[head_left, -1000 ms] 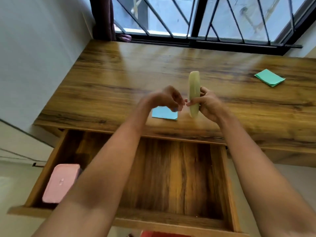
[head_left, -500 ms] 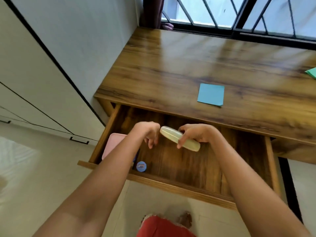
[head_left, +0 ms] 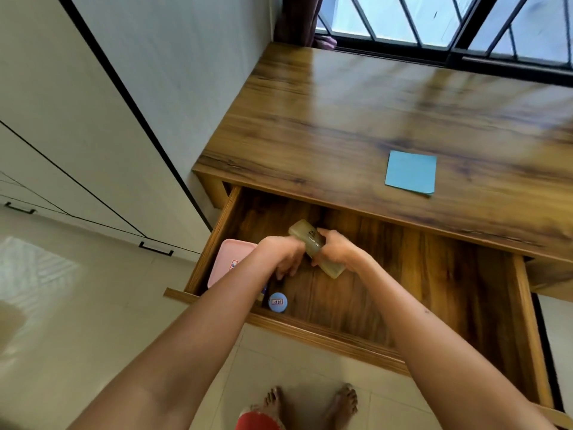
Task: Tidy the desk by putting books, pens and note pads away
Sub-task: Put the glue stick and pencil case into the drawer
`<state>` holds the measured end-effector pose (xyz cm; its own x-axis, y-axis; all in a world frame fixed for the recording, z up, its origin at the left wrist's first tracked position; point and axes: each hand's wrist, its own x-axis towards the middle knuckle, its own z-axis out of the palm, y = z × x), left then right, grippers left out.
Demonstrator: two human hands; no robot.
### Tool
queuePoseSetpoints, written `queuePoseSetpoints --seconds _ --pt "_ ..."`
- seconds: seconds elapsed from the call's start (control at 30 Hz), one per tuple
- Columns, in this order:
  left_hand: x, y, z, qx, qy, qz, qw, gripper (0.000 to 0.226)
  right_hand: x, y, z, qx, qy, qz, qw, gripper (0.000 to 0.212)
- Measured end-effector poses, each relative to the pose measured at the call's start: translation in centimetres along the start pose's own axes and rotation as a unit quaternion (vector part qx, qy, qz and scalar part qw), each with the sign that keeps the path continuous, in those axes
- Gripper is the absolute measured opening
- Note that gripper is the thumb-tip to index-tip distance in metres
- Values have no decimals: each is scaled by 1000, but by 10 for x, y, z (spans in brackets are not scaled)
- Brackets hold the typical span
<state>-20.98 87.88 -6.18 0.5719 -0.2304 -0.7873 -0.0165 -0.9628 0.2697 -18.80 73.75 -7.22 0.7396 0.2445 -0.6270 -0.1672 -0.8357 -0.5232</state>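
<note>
over the open drawer [head_left: 465, 305], right hand [head_left: 338, 252] fingers grip a yellowish case [head_left: 307, 238]; left hand [head_left: 279, 254] fingers curl empty.

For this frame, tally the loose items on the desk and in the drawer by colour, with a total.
Blue: 2, note pad on the desk, small round item in the drawer
Pink: 1, box in the drawer
Pale yellow-green: 1, case held over the drawer
Total: 4
</note>
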Motion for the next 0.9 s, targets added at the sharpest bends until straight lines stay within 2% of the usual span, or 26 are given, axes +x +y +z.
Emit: queuePoseSetpoints --seconds 0.07,0.13,0.23,0.3,0.47,0.6,0.73,0.77,0.83,0.9 --pt "-4 -6 -14 -53 25 19 998 27 4 -7 6 -12 22 -20 1000 81" --pt "-12 -13 -30 -80 109 46 990 24 9 -15 14 -28 42 -35 998 77" --pt "-14 -29 -51 -90 238 35 966 28 15 -29 30 -79 81 -64 992 70" --pt "-11 -38 -57 -79 280 16 957 29 23 -39 43 -79 102 -99 987 62" --pt "-4 -56 -46 -50 225 -20 973 43 30 -52 59 -30 86 -160 983 58" --pt "-2 -60 -38 -18 195 -32 980 48 25 -51 53 11 66 -151 986 52" --pt "-4 -55 -40 3 192 -40 981 43 19 -52 41 26 41 -119 992 69" --pt "-5 -53 -41 9 207 -40 978 41 17 -52 40 29 36 -121 992 71" --pt "-8 -45 -46 16 288 -24 957 34 12 -50 35 45 45 -130 989 67" --pt "-13 -32 -52 12 386 12 923 27 9 -48 29 69 123 -147 979 54"
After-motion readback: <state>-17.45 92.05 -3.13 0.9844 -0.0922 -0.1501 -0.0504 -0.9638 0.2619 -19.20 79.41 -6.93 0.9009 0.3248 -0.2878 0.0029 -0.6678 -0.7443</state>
